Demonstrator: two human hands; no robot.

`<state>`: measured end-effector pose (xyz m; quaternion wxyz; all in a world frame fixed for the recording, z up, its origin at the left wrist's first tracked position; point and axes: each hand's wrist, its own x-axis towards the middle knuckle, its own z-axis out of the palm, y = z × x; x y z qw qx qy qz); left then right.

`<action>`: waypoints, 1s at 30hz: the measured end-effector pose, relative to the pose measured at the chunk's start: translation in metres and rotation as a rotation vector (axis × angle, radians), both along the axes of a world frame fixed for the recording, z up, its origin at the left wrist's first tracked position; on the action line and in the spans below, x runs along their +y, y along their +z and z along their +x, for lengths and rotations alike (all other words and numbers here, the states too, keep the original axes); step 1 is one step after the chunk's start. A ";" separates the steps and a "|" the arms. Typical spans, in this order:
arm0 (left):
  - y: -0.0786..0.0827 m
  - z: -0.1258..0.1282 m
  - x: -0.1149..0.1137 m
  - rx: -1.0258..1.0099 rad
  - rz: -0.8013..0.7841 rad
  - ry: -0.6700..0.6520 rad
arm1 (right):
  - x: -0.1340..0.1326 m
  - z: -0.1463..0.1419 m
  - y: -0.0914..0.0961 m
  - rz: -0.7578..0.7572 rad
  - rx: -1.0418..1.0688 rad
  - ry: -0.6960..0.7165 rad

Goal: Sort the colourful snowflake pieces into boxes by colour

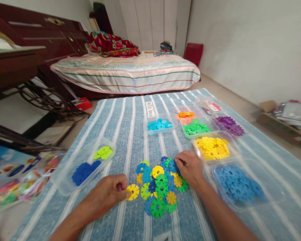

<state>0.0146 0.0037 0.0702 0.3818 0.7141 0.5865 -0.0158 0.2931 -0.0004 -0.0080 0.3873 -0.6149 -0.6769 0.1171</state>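
Note:
My left hand [115, 187] pinches a yellow notched disc [133, 192] at its rim, just left of the pile. A loose pile of notched plastic discs [162, 184] in green, yellow, blue and lime lies in the middle of the striped cloth. At the pile's upper right, my right hand [189, 167] has its fingers closed, with a blue disc [177, 166] at the fingertips. Whether that disc is gripped or only touched is partly hidden by the fingers.
Clear tubs hold discs sorted by colour: yellow [212, 148], blue [238, 182], green [196, 128], purple [229, 125], light blue [159, 124] and orange [186, 114]. At left, one long tub [65, 187] holds dark blue and lime discs. A bed [130, 78] stands beyond the table.

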 end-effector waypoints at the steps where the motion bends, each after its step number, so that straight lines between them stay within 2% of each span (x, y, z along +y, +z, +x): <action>1: 0.001 0.000 0.002 -0.010 -0.004 -0.004 | 0.000 -0.001 0.001 -0.004 0.000 -0.003; 5: 0.007 0.007 0.011 0.003 0.039 -0.017 | 0.000 -0.002 0.003 -0.012 0.009 -0.005; 8: 0.014 0.029 0.019 -0.079 0.070 -0.016 | 0.001 -0.002 0.002 -0.004 0.019 -0.002; 12: 0.024 0.093 0.026 -0.346 0.108 -0.032 | 0.001 -0.003 0.001 0.004 0.020 -0.018; 16: 0.032 0.163 0.030 -0.753 0.086 0.041 | 0.000 -0.005 0.000 -0.011 0.052 -0.097; 19: 0.033 0.182 0.033 -0.847 0.148 0.131 | 0.000 -0.004 0.001 0.012 0.069 -0.049; 22: 0.030 0.162 0.033 -0.682 0.219 0.099 | 0.001 -0.003 0.001 -0.001 0.047 -0.023; 25: 0.024 0.120 0.029 -0.351 0.307 -0.001 | 0.002 -0.002 0.002 -0.012 0.037 -0.025; 28: 0.013 0.073 0.021 -0.030 0.301 -0.093 | 0.002 -0.002 0.003 -0.005 0.033 -0.026; 30: 0.004 0.046 0.013 0.116 0.295 -0.098 | 0.002 -0.003 0.003 -0.006 0.028 -0.024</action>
